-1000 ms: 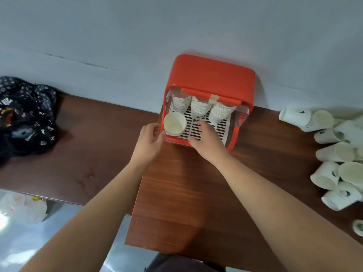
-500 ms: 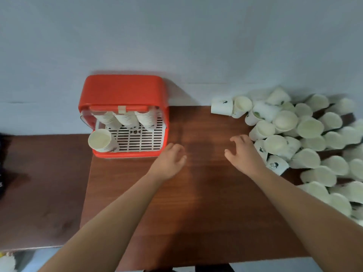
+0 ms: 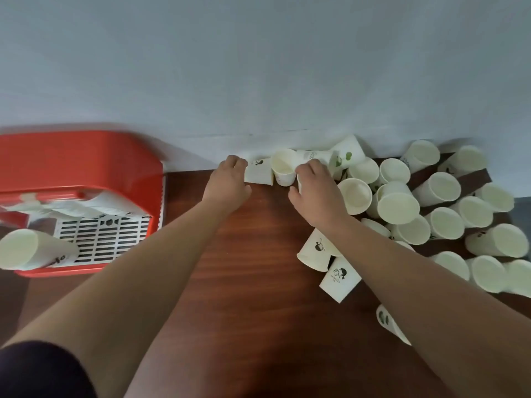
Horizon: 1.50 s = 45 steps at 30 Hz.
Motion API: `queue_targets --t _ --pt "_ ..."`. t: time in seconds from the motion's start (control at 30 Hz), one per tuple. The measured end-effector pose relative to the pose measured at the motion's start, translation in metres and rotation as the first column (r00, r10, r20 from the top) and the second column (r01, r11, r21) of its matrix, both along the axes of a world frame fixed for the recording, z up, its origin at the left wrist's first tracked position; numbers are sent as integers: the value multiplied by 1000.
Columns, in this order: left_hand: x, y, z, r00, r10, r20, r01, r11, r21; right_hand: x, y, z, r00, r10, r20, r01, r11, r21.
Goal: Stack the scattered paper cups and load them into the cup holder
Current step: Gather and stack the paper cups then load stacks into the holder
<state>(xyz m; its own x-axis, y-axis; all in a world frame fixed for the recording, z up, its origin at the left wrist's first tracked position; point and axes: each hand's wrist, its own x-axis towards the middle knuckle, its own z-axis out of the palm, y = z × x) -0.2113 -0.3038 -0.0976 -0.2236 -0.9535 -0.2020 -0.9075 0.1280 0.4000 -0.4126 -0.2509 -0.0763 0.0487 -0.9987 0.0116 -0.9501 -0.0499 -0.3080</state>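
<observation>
For gathering, a toppled cup (image 3: 258,171) by the wall (image 3: 258,81) is being gripped by the left hand (image 3: 228,183), fingers curled; the right hand (image 3: 316,193) is being curled over neighbouring cups (image 3: 284,169) (hold unclear). Nesting is being called for next.

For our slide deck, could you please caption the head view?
Left hand and right hand reach into scattered paper cups by the wall; red cup holder stands left.
</observation>
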Motion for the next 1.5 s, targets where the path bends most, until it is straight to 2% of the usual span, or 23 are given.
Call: queue_targets --t 0.13,0.27,0.33,0.4,0.5,0.6,0.7,0.83,0.97,1.17,1.27,1.5 --pt "-17 -18 -23 988 -137 70 139 990 -29 3 -24 -19 994 29 -102 -26 999 34" --pt "-19 -27 -42 979 -149 141 158 986 -57 2 -38 -36 991 70 -116 -61 995 78" --pt "-16 -27 -47 965 -159 207 179 981 -80 3 -43 -41 980 92 -174 -78 993 85" --pt "-9 -21 -49 963 -169 212 188 980 -70 5 -42 -43 975 96 -199 -79 992 96" --pt "7 -5 -50 990 -107 92 109 994 -11 11 -31 -45 990 95 -102 -86 992 87" --pt "28 16 -41 991 85 -105 -81 996 43 17 -17 -36 991 73 115 -79 996 48" --pt "51 41 -22 941 219 -258 -203 975 86 30 -2 -16 959 59 278 -72 997 37" --pt "89 75 8 859 314 -405 -299 949 101 64 20 14 924 -14 382 -6 999 49" --pt "131 118 39 764 348 -543 -318 936 153 110 45 48 862 -115 494 16 980 200" --pt "219 171 64 736 362 -572 -335 929 157 195 81 76 853 -86 515 -38 973 227" --pt "269 185 73 692 387 -609 -385 912 143 234 92 76 841 -68 537 -74 968 239" --pt "363 192 82 577 543 -611 -613 782 115 310 107 78 803 -78 591 -102 959 266"
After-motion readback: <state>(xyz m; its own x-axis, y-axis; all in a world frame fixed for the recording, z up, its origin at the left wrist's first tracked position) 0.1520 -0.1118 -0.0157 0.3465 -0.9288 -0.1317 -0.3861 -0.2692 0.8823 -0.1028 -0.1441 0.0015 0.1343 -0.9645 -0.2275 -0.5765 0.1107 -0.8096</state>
